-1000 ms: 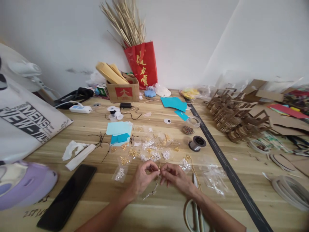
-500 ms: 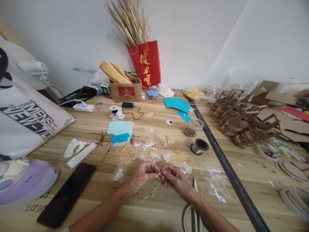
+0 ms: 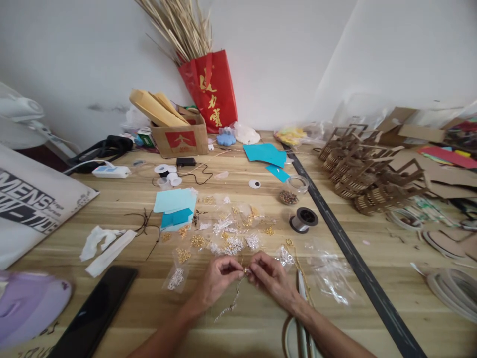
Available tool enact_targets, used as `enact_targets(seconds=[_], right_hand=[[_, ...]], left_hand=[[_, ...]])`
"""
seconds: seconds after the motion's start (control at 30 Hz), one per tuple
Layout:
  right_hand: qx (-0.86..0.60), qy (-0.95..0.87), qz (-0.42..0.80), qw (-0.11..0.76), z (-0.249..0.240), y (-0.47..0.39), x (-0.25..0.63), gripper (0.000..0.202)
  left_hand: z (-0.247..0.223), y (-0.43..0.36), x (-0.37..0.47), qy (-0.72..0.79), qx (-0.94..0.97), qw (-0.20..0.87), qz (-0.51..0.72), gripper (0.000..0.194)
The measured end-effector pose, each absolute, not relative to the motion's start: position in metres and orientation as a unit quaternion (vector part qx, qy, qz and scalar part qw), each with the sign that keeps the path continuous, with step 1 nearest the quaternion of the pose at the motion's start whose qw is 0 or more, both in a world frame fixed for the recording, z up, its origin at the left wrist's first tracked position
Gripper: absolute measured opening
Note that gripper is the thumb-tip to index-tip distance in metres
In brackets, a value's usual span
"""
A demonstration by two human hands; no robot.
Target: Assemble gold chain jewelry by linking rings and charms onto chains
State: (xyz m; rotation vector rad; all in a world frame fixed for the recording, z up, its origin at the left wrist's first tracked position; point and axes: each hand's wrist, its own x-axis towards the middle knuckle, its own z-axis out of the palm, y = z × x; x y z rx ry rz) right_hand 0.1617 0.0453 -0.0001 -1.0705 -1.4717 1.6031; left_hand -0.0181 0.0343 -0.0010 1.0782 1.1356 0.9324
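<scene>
Thumb and forefinger of my left hand point(image 3: 220, 279) are pinched on the upper end of a beaded chain point(image 3: 235, 296), which hangs down in a curve toward the tabletop. My right hand point(image 3: 273, 277) pinches at the same end, its fingertips almost touching the left ones. A small bead or fitting shows between the two pinches, too small to name. Just beyond my hands lie heaps of silver beads point(image 3: 233, 245) and gold beads point(image 3: 198, 241) on small plastic bags. Scissors point(image 3: 302, 318) lie under my right forearm, beside a gold chain point(image 3: 298, 258).
A wire spool point(image 3: 303, 220) and a dish of brown beads point(image 3: 288, 197) stand to the right. A black phone point(image 3: 99, 308) lies at left near a purple object point(image 3: 33, 308). Blue cards point(image 3: 175, 201), clear bags point(image 3: 330, 273) and brown woven baskets point(image 3: 372, 174) surround the work spot.
The view has shifted, so the table things sit farther left in it. Both hands keep their pinch on the chain's end, with only small finger movements.
</scene>
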Motion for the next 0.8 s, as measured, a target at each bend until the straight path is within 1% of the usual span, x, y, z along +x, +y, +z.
enact_targets(seconds=[0.13,0.37,0.5,0.6,0.7,0.8], right_hand=[[-0.405,-0.568,0.617,0.364,-0.0003,0.0446,0.1623,0.037],[-0.401,-0.581,0.610,0.360,0.0019,0.0447,0.1641,0.034],[-0.395,-0.596,0.601,0.356,0.0023,0.0441,0.1652,0.033],[-0.385,-0.621,0.583,0.354,0.0040,0.0441,0.1661,0.032],[-0.374,-0.640,0.567,0.360,0.0062,0.0445,0.1663,0.031],[-0.365,-0.646,0.561,0.367,0.0065,0.0449,0.1661,0.029]], left_hand=[[0.0017,0.0340,-0.0209,0.502,0.473,0.600,0.404,0.011],[0.0048,0.0337,-0.0223,0.513,0.494,0.583,0.391,0.003],[0.0032,0.0320,-0.0228,0.519,0.514,0.563,0.387,0.010],[0.0015,0.0312,-0.0232,0.525,0.567,0.515,0.372,0.006],[-0.0003,0.0306,-0.0237,0.528,0.611,0.466,0.361,0.009],[0.0012,0.0303,-0.0249,0.526,0.621,0.456,0.359,0.010]])
